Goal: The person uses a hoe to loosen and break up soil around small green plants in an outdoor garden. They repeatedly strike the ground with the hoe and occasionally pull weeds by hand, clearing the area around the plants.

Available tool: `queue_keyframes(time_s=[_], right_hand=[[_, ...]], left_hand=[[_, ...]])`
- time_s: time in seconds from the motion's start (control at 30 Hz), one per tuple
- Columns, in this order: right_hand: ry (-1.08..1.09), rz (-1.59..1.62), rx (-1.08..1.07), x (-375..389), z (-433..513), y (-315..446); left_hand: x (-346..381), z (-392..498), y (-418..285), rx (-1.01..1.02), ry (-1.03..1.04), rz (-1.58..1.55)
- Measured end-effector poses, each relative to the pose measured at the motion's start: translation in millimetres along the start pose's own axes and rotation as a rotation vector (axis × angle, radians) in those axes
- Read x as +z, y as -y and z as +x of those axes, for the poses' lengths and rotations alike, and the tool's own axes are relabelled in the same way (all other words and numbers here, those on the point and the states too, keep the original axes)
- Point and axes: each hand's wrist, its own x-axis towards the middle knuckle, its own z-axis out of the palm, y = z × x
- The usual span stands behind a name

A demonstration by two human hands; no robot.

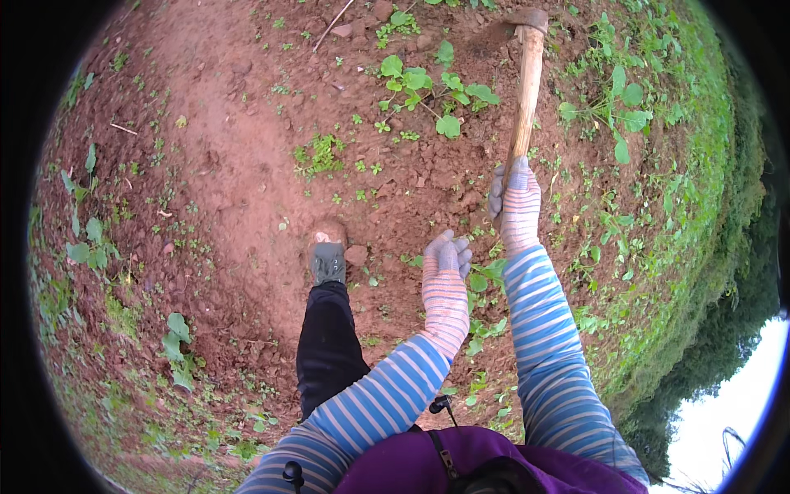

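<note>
My right hand [517, 200], in a striped knit glove with grey fingers, grips the wooden handle of a hoe [528, 86]. The handle slants up and away to a rusty metal head [529, 18] low at the soil, its blade mostly hidden. To the left and nearer my body is my left hand [447, 265], gloved alike, apart from the handle. Its fingers are curled in. A bit of green shows by the fingertips, and whether it is pinched or lies behind cannot be made out. Beyond that hand grows a broad-leaved green plant [419, 83].
Reddish-brown soil [234, 142] with small weeds spreads all around. My shoe [328, 262] stands beside a stone [356, 255]. Leafy plants [623, 111] grow at the right, others [178, 346] at the lower left. A thin stick [333, 25] lies far ahead. Dense greenery [710, 346] borders the right.
</note>
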Motion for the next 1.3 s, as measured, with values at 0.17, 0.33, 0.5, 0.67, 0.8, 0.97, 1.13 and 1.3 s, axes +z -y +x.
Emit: queue_keyframes(time_s=[0.17,0.33,0.5,0.67,0.8,0.97,1.13,1.3], right_hand=[[0.045,0.19,0.087,64.7,36.1,-23.7],[-0.062,0.082,0.159,26.2,5.1,-35.1],[0.017,0.045,0.115,20.2,14.0,-0.8],[0.116,0.133,0.081,74.5,37.8,-13.1],[0.09,-0.162,0.019,52.7,27.2,-32.1],[0.061,-0.416,-0.056,0.2,20.8,-14.3],[0.142,-0.455,-0.229,53.2,42.2,6.2],[0.2,-0.81,-0.471,103.6,86.6,22.5]], left_hand=[[-3.3,-4.2,-1.1,0.022,-0.016,-0.014],[-4.5,-0.2,-6.9,0.03,-0.032,-0.014],[-3.8,-1.4,-7.5,0.069,-0.034,-0.006],[-3.2,-0.3,-4.7,0.041,-0.092,-0.025],[-4.5,3.4,-9.8,0.049,-0.094,-0.066],[-2.8,3.2,-19.4,0.046,-0.092,-0.064],[0.1,3.3,-21.0,0.063,-0.098,-0.072],[-3.7,5.2,-14.5,0.063,-0.079,-0.065]])
